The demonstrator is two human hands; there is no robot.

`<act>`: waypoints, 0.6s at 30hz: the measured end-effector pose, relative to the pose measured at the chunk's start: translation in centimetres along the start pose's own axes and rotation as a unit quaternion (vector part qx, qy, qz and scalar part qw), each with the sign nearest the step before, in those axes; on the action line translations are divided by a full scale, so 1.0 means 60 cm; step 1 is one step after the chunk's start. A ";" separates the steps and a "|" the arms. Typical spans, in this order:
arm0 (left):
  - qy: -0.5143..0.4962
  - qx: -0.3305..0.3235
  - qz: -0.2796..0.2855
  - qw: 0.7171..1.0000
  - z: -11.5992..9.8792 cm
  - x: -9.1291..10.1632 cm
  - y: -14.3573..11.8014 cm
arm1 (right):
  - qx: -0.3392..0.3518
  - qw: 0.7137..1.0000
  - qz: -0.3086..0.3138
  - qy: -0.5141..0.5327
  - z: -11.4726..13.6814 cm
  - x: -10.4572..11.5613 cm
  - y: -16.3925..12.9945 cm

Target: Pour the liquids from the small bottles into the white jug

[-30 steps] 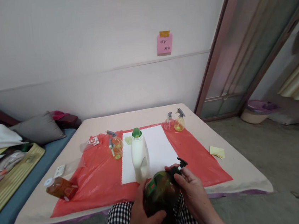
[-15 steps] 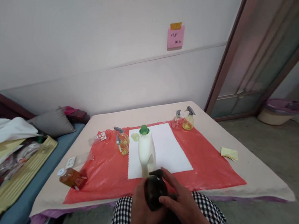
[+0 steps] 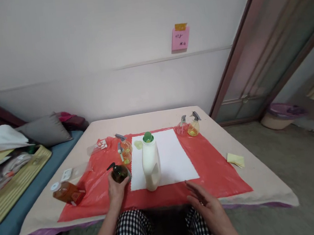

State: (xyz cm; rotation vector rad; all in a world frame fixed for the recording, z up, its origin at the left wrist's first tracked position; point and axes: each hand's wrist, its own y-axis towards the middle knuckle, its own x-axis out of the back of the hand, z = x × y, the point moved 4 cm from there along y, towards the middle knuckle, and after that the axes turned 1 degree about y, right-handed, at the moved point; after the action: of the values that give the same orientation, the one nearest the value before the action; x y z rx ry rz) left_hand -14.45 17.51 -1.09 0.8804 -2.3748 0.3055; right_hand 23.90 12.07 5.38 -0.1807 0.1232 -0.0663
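My left hand (image 3: 117,191) is closed round a dark pump bottle (image 3: 120,173), upright on the red plastic sheet (image 3: 103,196) just left of the white mat. Over the sheet's front edge, my right hand (image 3: 204,202) is open, its fingers apart and holding nothing. Between the two hands a large white jug (image 3: 151,166) stands on the white mat (image 3: 175,160), with a green cap-like piece (image 3: 148,136) in its mouth. Behind the pump bottle are clear spray bottles (image 3: 126,150) with grey heads and yellow liquid.
At the back right stand a yellow spray bottle (image 3: 193,128) and a pinkish one (image 3: 182,128). A jar of amber liquid (image 3: 68,193) lies tilted at the left. Folded yellow cloths (image 3: 236,159) lie near the right edge of the table (image 3: 261,181).
My left hand has carried the dark pump bottle from my lap to the left side of the sheet. My right hand has let go of it and moved right, opening. The view has shifted slightly.
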 end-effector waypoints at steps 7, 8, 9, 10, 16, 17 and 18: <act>0.003 -0.017 0.014 1.000 0.021 -0.026 0.017 | -0.016 0.999 -0.042 0.008 0.002 0.025 0.016; 0.005 -0.015 0.002 1.000 0.025 -0.024 0.013 | -0.012 0.999 -0.048 0.006 0.003 0.029 0.025; 0.005 -0.011 -0.014 1.000 0.030 -0.022 0.005 | -0.005 0.999 -0.054 0.003 0.004 0.033 0.036; 0.003 -0.007 -0.033 0.999 0.035 -0.018 -0.007 | 0.005 0.998 -0.061 -0.001 0.006 0.038 0.051; -0.001 -0.068 -0.014 0.998 0.056 -0.017 -0.115 | 0.103 0.981 -0.131 -0.094 0.031 0.069 0.214; 0.008 -0.093 -0.006 0.996 0.057 -0.019 -0.127 | 0.111 0.978 -0.142 -0.103 0.035 0.073 0.250; 0.015 -0.115 -0.003 0.993 0.058 -0.021 -0.135 | 0.117 0.975 -0.150 -0.113 0.041 0.075 0.286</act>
State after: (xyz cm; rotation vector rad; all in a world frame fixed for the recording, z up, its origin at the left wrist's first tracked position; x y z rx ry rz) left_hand -9.92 10.64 -4.52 0.7678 -2.3223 0.0398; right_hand 29.60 28.99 4.08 0.0307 -0.1409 -0.3588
